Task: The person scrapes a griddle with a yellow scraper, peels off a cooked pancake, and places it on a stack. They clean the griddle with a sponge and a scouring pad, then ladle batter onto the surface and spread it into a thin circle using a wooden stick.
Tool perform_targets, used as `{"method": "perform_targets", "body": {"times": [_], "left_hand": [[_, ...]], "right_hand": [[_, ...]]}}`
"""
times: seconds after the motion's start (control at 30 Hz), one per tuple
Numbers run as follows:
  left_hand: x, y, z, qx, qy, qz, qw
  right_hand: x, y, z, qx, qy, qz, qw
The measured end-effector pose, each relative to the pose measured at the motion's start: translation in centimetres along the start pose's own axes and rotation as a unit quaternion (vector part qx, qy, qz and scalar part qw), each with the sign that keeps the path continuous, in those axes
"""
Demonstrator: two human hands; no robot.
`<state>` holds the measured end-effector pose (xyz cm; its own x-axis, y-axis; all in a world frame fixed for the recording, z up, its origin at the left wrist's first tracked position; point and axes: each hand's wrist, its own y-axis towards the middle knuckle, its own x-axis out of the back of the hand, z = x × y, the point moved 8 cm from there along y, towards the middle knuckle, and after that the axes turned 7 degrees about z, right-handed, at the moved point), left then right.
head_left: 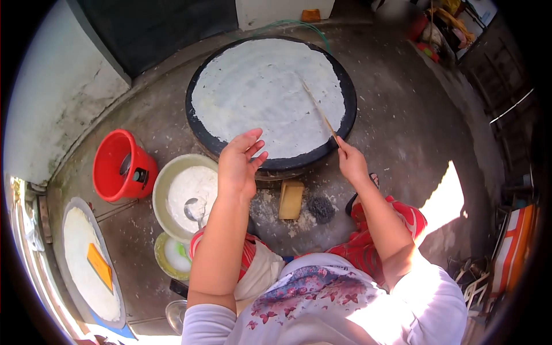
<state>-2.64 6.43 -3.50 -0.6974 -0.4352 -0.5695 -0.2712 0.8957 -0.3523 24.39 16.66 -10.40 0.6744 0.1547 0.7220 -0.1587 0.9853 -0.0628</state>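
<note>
A thin layer of white batter (253,86) covers most of a large round black griddle (349,86). My right hand (352,162) grips the near end of a thin wooden stick (318,106), whose far tip lies over the batter near the middle of the griddle. My left hand (242,161) is raised at the griddle's near left edge, fingers apart and holding nothing. Below and left of that hand stands a pale basin (163,195) of white batter, with a metal ladle (193,208) resting in it.
A red bucket (106,167) stands left of the basin. A small green bowl (164,265) holds white liquid. At the lower left, a yellow scraper-like piece (100,265) lies on a round white sheet (77,241). A yellowish block (291,201) and dark scouring pad (321,210) lie before the griddle.
</note>
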Motion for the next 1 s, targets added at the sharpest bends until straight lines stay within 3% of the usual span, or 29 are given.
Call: {"method": "perform_targets", "body": {"times": [0.07, 0.1, 0.13, 0.2, 0.23, 0.27, 0.33, 0.37, 0.4, 0.47, 0.5, 0.57, 0.73, 0.8, 1.0], "left_hand": [[-0.2, -0.1, 0.0, 0.01, -0.005, -0.002, 1.0], [-0.1, -0.1, 0.0, 0.01, -0.005, -0.002, 1.0], [0.0, 0.0, -0.1, 0.005, -0.002, -0.004, 1.0], [0.1, 0.0, 0.0, 0.002, 0.001, -0.006, 1.0], [0.1, 0.1, 0.0, 0.0, 0.0, -0.001, 1.0], [0.1, 0.0, 0.0, -0.002, -0.001, 0.002, 1.0], [0.0, -0.3, 0.0, -0.002, -0.005, -0.001, 1.0], [-0.1, -0.4, 0.2, 0.002, -0.01, -0.002, 1.0], [-0.1, -0.5, 0.4, 0.0, -0.012, -0.007, 1.0], [-0.4, -0.6, 0.6, -0.003, 0.005, 0.012, 1.0], [-0.7, -0.8, 0.6, 0.001, 0.015, 0.018, 1.0], [-0.8, -1.0, 0.6, -0.008, 0.022, 0.015, 1.0], [-1.1, -1.3, 0.4, -0.022, 0.037, 0.021, 0.999], [-1.1, -1.5, 0.2, -0.022, 0.026, 0.017, 0.999], [-1.6, -1.4, 0.1, -0.002, 0.007, 0.053, 0.999]], "right_hand": [[-0.5, -1.0, 3.6, 0.151, -0.132, 0.078, 0.977], [-0.7, -1.3, 3.9, 0.122, -0.06, 0.146, 0.98], [-0.8, -0.9, 3.4, 0.121, -0.06, 0.145, 0.98], [0.3, 0.8, 1.4, 0.068, 0.084, 0.084, 0.99], [2.1, 0.9, 1.5, 0.074, -0.078, -0.03, 0.994], [2.1, 0.6, 1.4, 0.075, -0.08, -0.029, 0.994], [0.5, -1.0, 4.0, 0.166, -0.124, 0.057, 0.977], [-0.9, -1.8, 4.3, 0.119, -0.023, 0.178, 0.977], [-2.3, -3.0, 5.2, 0.131, 0.072, 0.276, 0.949], [-3.9, -4.3, 6.1, 0.059, 0.196, 0.353, 0.913], [-4.4, -4.1, 6.6, 0.064, 0.194, 0.36, 0.91], [-4.2, -2.8, 5.4, -0.044, 0.249, 0.268, 0.93], [-6.4, -1.5, 9.0, -0.01, 0.28, 0.325, 0.903], [-8.2, -1.7, 10.7, -0.02, 0.343, 0.378, 0.86], [-12.4, 3.6, 13.3, -0.04, 0.347, 0.329, 0.877]]}}
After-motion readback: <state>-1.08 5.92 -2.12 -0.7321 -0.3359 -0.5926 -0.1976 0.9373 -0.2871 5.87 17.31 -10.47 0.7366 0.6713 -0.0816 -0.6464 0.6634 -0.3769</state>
